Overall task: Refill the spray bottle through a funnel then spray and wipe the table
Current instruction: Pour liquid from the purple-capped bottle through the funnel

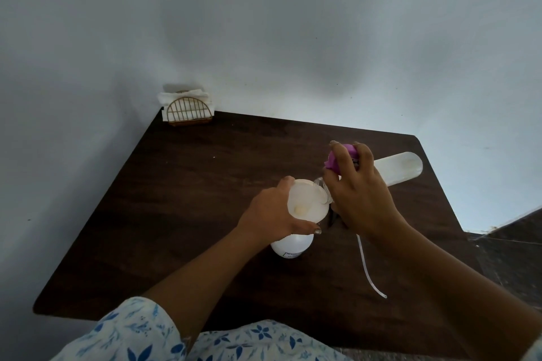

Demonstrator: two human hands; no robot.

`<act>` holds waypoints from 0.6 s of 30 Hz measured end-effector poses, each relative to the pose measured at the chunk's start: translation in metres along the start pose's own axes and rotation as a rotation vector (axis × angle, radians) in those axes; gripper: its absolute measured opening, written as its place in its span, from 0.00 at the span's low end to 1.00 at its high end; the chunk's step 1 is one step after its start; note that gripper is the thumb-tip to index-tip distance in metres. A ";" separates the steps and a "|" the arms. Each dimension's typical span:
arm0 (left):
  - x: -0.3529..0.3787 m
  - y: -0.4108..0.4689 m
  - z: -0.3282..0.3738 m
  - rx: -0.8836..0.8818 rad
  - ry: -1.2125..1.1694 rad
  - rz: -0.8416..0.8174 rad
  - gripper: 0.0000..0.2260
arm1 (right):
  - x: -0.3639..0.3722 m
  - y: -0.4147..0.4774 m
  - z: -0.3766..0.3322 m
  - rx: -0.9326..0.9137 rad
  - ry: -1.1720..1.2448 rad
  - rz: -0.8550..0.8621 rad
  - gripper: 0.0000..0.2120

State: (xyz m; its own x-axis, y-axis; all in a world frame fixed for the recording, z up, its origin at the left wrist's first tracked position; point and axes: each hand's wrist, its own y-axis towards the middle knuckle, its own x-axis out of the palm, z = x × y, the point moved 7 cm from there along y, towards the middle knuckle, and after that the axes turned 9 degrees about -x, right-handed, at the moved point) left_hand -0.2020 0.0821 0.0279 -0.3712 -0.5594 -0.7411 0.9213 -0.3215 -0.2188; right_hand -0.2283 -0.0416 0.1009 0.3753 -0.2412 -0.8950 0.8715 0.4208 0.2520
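Note:
A white spray bottle [291,247] stands uncapped on the dark wooden table [190,199]. A white funnel [308,199] sits in its neck, and my left hand [272,214] grips the funnel's rim from the left. My right hand [360,193] is shut on a translucent refill bottle [396,168], which is tilted with its mouth at the funnel's right rim. The purple spray head [341,160] shows behind my right fingers. Its clear dip tube [366,267] trails over the table toward me. I cannot tell whether the spray head is held or lying on the table.
A gold wire napkin holder [189,113] with white napkins stands at the table's far left corner, against the pale wall. The table's right edge drops to a dark floor [513,246]. My floral-print clothing fills the bottom of the view.

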 end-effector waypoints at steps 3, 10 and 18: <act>-0.001 0.000 0.000 0.004 -0.002 0.001 0.44 | 0.000 0.000 0.000 0.005 -0.001 -0.006 0.25; -0.002 -0.002 0.001 0.007 0.002 0.008 0.44 | 0.000 -0.001 -0.001 0.004 -0.015 -0.020 0.24; -0.001 -0.001 0.000 0.007 0.013 0.014 0.44 | -0.001 -0.002 -0.001 0.008 -0.004 -0.020 0.25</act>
State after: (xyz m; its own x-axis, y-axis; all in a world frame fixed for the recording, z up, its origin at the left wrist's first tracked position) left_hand -0.2026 0.0825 0.0289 -0.3566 -0.5536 -0.7525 0.9256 -0.3188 -0.2041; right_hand -0.2304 -0.0415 0.1009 0.3588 -0.2530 -0.8985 0.8812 0.4091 0.2367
